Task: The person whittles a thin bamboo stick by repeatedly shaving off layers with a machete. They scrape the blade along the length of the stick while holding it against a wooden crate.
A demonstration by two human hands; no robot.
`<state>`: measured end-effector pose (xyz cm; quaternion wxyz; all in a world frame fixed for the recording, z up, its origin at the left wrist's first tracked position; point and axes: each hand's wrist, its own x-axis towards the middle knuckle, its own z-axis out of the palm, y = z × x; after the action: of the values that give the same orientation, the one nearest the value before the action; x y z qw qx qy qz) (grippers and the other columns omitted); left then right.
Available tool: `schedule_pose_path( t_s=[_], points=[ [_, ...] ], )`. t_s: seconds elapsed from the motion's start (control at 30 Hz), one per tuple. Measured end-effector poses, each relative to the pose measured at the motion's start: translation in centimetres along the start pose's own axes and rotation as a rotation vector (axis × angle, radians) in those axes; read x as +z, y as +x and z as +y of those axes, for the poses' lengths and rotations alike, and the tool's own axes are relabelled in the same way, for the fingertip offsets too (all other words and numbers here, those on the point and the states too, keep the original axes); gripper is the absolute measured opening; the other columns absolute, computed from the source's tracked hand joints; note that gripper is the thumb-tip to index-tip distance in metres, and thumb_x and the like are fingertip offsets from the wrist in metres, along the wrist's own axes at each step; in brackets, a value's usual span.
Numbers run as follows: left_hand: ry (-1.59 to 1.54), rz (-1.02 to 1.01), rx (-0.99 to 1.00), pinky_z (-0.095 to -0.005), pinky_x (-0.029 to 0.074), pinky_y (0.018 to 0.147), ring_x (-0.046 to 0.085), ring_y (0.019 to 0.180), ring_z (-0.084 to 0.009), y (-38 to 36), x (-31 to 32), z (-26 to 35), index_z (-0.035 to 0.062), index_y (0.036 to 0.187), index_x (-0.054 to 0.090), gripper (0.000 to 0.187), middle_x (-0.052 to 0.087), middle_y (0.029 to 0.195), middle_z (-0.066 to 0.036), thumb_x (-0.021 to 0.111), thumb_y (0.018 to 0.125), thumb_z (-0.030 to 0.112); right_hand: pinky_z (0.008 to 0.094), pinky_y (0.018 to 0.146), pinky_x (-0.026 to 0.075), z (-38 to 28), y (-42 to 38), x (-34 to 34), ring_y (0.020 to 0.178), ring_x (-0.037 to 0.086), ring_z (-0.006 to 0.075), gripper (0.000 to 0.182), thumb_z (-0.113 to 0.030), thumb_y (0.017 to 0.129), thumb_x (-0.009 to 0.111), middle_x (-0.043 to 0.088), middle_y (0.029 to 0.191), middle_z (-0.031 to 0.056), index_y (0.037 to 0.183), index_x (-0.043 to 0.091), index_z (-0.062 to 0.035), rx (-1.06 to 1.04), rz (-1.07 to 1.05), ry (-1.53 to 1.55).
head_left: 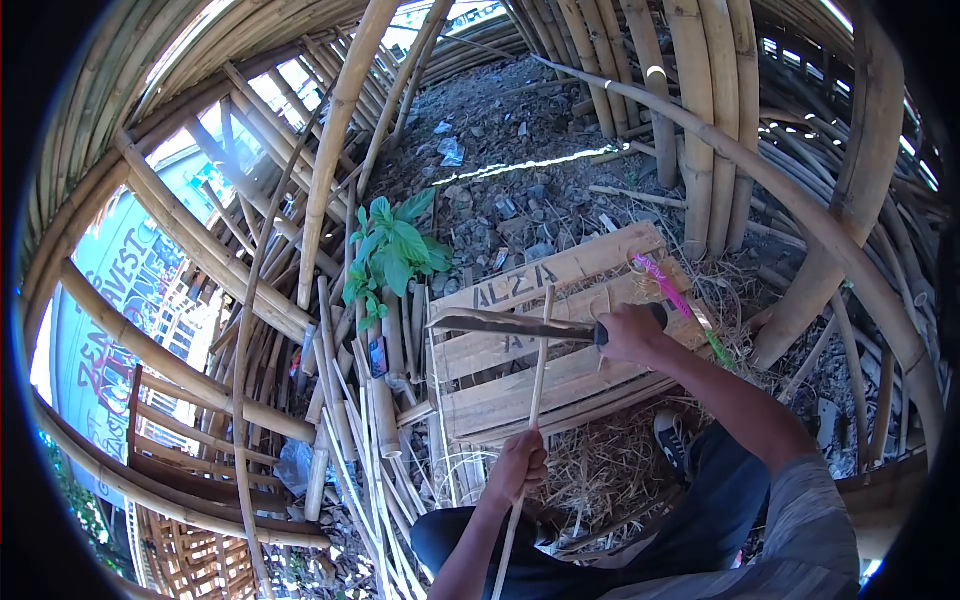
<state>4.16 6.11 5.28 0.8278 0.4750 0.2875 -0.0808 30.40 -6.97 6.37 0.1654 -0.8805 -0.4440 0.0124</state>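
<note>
My right hand [630, 334] is closed round the dark handle of a large knife [500, 322], whose long blade points left. The blade crosses a thin bamboo strip [541, 375] near its upper end. Lower down, my left hand [518, 466] grips that strip, which stands roughly upright and runs down past my lap. Behind both lies a slatted wooden crate [590, 370] with dark lettering on its top slats. A pink and green cord [665, 285] lies at the crate's right side.
Pale thin strips [362, 480] lean in a bundle left of the crate. A leafy green plant [395, 245] grows behind it. Thick bamboo poles [335, 150] frame both sides. My shoe [672, 440] rests below the crate, beside straw.
</note>
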Motion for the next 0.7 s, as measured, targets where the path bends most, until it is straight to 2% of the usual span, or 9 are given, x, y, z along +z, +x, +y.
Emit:
schedule_pose_path(
  t_s=[0.1, 0.17, 0.2, 0.3, 0.37, 0.43, 0.57, 0.63, 0.7],
  points=[
    [0.003, -0.012, -0.023, -0.0203, 0.012, 0.035, 0.019, 0.041, -0.0034, 0.6, 0.3, 0.0, 0.0188, 0.067, 0.031, 0.038, 0.021, 0.054, 0.008, 0.037, 0.097, 0.042, 0.0442, 0.066, 0.052, -0.8, -1.2, 0.0, 0.068, 0.065, 0.0333, 0.022, -0.022, 0.065, 0.063, 0.064, 0.071, 0.0175, 0.079, 0.064, -0.0049, -0.015, 0.002, 0.013],
    [0.022, 0.019, -0.03, -0.02, 0.012, 0.035, 0.019, 0.041, -0.0034, 0.5, 0.4, -0.2, 0.0187, 0.067, 0.031, 0.039, 0.022, 0.054, 0.008, 0.036, 0.098, 0.042, 0.0443, 0.066, 0.053, -2.5, -2.6, 0.6, 0.068, 0.065, 0.033, 0.023, -0.023, 0.066, 0.064, 0.064, 0.072, 0.0175, 0.08, 0.063, -0.005, -0.065, -0.096, 0.084],
    [0.024, 0.021, -0.036, -0.02, 0.012, 0.035, 0.019, 0.041, -0.0034, 0.5, 0.5, -0.3, 0.0187, 0.067, 0.031, 0.039, 0.022, 0.054, 0.008, 0.036, 0.098, 0.042, 0.0439, 0.068, 0.052, -3.4, -2.9, 0.9, 0.07, 0.065, 0.0317, 0.023, -0.024, 0.067, 0.064, 0.065, 0.075, 0.0175, 0.081, 0.064, -0.0058, -0.128, -0.116, 0.044],
    [0.022, 0.072, -0.026, -0.02, 0.012, 0.035, 0.019, 0.041, -0.0033, -0.3, 1.0, -1.0, 0.0191, 0.066, 0.031, 0.039, 0.022, 0.053, 0.008, 0.036, 0.097, 0.042, 0.0432, 0.071, 0.052, -2.5, -0.9, -0.5, 0.073, 0.065, 0.0313, 0.024, -0.026, 0.069, 0.064, 0.065, 0.078, 0.0179, 0.082, 0.064, -0.0057, -0.125, -0.229, -0.034],
    [-0.056, -0.006, -0.094, -0.0201, 0.011, 0.035, 0.018, 0.04, -0.0032, -1.3, 1.2, -1.1, 0.0198, 0.067, 0.031, 0.039, 0.021, 0.053, 0.008, 0.036, 0.097, 0.043, 0.0438, 0.064, 0.052, 1.9, 1.6, -0.2, 0.066, 0.065, 0.0309, 0.025, -0.024, 0.07, 0.064, 0.063, 0.07, 0.0172, 0.083, 0.063, -0.0037, 0.131, 0.085, 0.087],
    [-0.078, -0.038, -0.111, -0.0202, 0.011, 0.034, 0.015, 0.039, -0.0032, -1.9, 0.9, -0.3, 0.0205, 0.066, 0.031, 0.039, 0.019, 0.052, 0.009, 0.036, 0.097, 0.045, 0.041, 0.059, 0.051, 6.9, 3.4, -0.3, 0.065, 0.065, 0.0316, 0.026, -0.024, 0.071, 0.066, 0.063, 0.067, 0.0171, 0.078, 0.063, 0.0005, 0.389, 0.367, 0.095],
    [-0.21, -0.149, -0.144, -0.0207, 0.009, 0.034, 0.013, 0.039, -0.0032, -1.4, -0.6, 0.6, 0.0198, 0.066, 0.031, 0.042, 0.019, 0.051, 0.009, 0.033, 0.096, 0.048, 0.0389, 0.055, 0.049, 10.7, 1.8, -2.6, 0.062, 0.065, 0.0303, 0.028, -0.024, 0.071, 0.069, 0.063, 0.063, 0.0167, 0.07, 0.061, 0.0027, 0.529, 0.419, 0.291],
    [-0.3, -0.217, -0.116, -0.0206, 0.01, 0.034, 0.013, 0.039, -0.0032, -0.9, -0.7, 0.7, 0.0195, 0.066, 0.03, 0.042, 0.019, 0.051, 0.009, 0.033, 0.096, 0.049, 0.042, 0.056, 0.047, 9.1, 0.8, -4.6, 0.06, 0.063, 0.0335, 0.023, -0.023, 0.074, 0.063, 0.063, 0.063, 0.0191, 0.075, 0.066, 0.0001, 0.415, 0.393, 0.393],
    [-0.291, -0.238, -0.109, -0.0202, 0.01, 0.034, 0.013, 0.039, -0.0032, -0.6, -0.3, 1.0, 0.019, 0.067, 0.031, 0.042, 0.019, 0.052, 0.009, 0.033, 0.096, 0.05, 0.0415, 0.056, 0.048, 6.3, -0.3, -5.5, 0.061, 0.063, 0.0331, 0.02, -0.021, 0.073, 0.063, 0.063, 0.065, 0.0183, 0.075, 0.065, -0.0008, 0.405, 0.375, 0.443]
  ],
)
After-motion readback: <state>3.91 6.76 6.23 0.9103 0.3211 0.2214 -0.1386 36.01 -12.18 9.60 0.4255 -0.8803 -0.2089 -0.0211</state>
